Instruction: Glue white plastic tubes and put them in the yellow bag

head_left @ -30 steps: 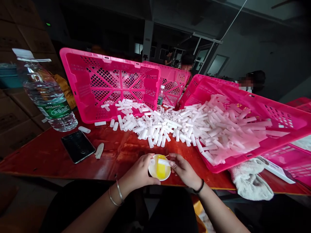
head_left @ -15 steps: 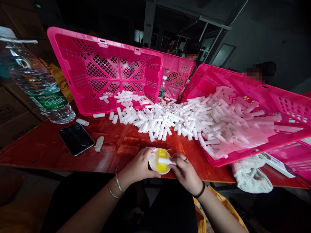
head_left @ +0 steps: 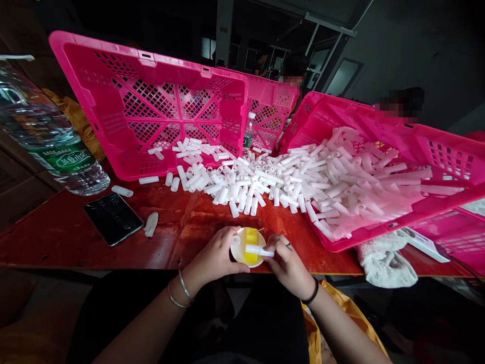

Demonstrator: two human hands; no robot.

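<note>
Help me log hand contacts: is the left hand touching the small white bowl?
Touching. The head view shows the left hand curled around the left side of the small white bowl, its thumb along the near edge.

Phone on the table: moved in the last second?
No, not visibly. The phone keeps its place by the large bottle on the red table; both shift together in frame as the view moves.
</note>
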